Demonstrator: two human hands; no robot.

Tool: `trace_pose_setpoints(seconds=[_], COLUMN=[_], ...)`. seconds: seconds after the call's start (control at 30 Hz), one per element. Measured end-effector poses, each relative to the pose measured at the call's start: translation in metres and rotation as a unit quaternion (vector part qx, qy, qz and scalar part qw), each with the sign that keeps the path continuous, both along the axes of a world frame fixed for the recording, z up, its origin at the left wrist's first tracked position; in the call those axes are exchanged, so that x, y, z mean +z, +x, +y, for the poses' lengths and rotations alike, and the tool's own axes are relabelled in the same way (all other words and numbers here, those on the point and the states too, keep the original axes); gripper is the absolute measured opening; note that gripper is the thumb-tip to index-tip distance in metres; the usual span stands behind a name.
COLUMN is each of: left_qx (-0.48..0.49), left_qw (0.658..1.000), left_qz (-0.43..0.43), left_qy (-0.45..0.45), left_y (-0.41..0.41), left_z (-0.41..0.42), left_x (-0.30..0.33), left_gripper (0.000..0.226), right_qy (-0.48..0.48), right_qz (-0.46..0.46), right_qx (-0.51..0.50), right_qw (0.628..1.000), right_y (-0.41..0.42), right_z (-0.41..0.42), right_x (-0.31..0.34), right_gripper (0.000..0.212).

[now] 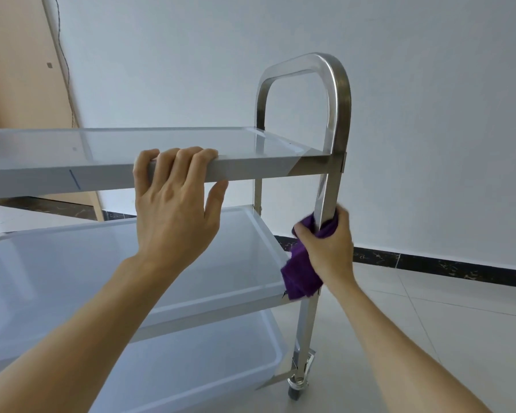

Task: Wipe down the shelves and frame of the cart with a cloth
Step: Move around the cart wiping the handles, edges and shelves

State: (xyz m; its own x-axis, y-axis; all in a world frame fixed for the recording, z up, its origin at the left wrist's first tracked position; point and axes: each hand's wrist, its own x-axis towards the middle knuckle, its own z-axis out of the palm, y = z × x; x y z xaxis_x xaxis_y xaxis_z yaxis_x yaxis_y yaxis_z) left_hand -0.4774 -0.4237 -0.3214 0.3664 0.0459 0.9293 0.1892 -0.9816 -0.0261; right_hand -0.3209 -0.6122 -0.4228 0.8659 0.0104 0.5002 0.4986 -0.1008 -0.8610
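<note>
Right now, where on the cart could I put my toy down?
The steel top shelf is bare from the left hand's fingers across to the handle loop. The white plastic tray below also looks bare. It is crowded at the near post, where the right hand holds the purple cloth.

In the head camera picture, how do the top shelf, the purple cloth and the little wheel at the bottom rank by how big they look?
Largest to smallest, as they look:
1. top shelf, which runs across more than half the picture
2. purple cloth, bunched round the frame post in the right hand, so partly hidden
3. wheel, clearly smallest, though it is also farthest from the camera
</note>
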Motion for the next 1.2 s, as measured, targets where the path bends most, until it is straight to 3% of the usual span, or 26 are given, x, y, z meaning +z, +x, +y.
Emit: trace_pose_setpoints(seconds=[0.13, 0.33, 0.5, 0.67, 0.73, 0.83, 0.97, 1.2], left_qx=[-0.005, -0.072, -0.162, -0.187, -0.179, -0.171, -0.144, -0.152], left_qw=[1.0, 0.997, 0.983, 0.954, 0.945, 0.943, 0.965, 0.976], left_qz=[0.011, 0.032, 0.072, 0.224, 0.245, 0.249, 0.206, 0.152], left_qy=[-0.003, 0.025, 0.04, -0.071, -0.122, -0.137, -0.07, -0.035], left_y=[-0.003, -0.014, -0.028, -0.025, -0.017, -0.007, 0.005, 0.021], left_z=[-0.001, 0.009, 0.007, -0.006, -0.011, -0.016, -0.017, -0.009], left_x=[0.0, -0.003, -0.044, -0.111, -0.133, -0.164, -0.191, -0.194], left_gripper=[0.036, 0.046, 0.045, 0.036, 0.033, 0.032, 0.028, 0.009], right_qy=[-0.021, -0.027, -0.027, -0.032, -0.033, -0.022, -0.018, -0.039], right_qz=[0.078, 0.095, 0.094, 0.085, 0.078, 0.068, 0.053, 0.049], right_qx=[0.028, 0.036, 0.027, 0.02, 0.013, -0.001, -0.012, -0.009], right_qw=[0.996, 0.994, 0.995, 0.996, 0.996, 0.997, 0.998, 0.998], right_y=[-0.004, -0.009, -0.007, -0.006, -0.005, -0.003, 0.001, -0.001], right_z=[-0.004, -0.009, -0.008, -0.008, -0.006, -0.004, -0.003, -0.007], right_x=[-0.05, -0.067, -0.066, -0.071, -0.073, -0.075, -0.08, -0.076], right_gripper=[0.048, 0.048, 0.048, 0.048, 0.048, 0.05, 0.052, 0.048])
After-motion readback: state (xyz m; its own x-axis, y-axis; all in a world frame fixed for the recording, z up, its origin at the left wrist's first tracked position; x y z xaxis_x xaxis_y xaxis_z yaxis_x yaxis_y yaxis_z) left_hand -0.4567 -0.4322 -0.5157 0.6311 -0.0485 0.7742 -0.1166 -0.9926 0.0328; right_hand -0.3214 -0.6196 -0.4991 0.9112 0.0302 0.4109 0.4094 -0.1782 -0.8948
